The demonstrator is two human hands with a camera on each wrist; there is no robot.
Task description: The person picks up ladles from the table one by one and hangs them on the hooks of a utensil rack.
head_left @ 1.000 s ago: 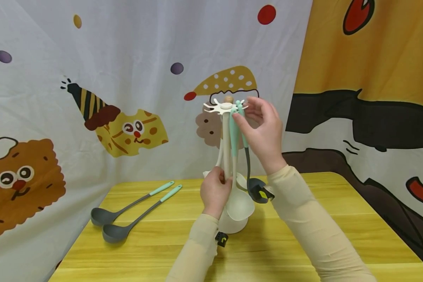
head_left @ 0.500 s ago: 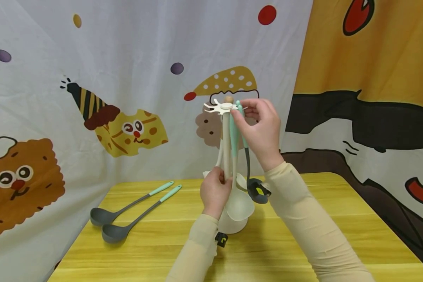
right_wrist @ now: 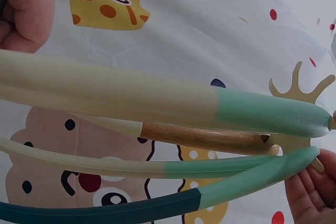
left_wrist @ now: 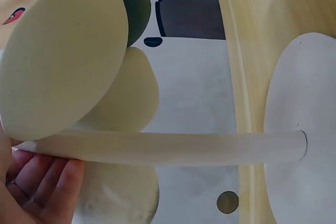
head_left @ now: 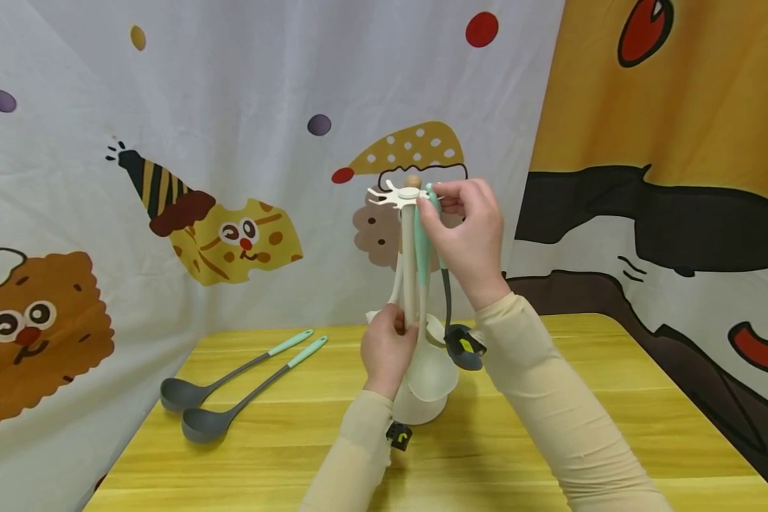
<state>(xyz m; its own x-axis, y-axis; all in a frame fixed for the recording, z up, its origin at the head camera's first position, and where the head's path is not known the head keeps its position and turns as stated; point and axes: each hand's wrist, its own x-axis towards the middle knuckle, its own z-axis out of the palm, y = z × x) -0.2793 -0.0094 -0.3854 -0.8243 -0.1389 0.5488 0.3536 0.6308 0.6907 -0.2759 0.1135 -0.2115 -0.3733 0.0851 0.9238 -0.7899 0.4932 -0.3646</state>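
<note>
In the head view, my left hand grips the pole of a white utensil stand low down. Its curled fingers show against the pole in the left wrist view. My right hand is at the stand's hook ring, thumb and index finger pinching the mint handle end of a hanging dark grey ladle. The thumb also overlaps the mint handle of a white ladle hanging in front. In the right wrist view, fingertips meet the grey ladle's handle at its end.
Two grey ladles with mint handles, one farther back and one nearer, lie on the wooden table at left. Another wooden-handled utensil hangs from the stand. A patterned cloth hangs behind.
My right thumb and index finger have closed in on the grey ladle's handle end at the hook ring, from a looser pose. My left hand keeps its grip; the view shifts slightly.
</note>
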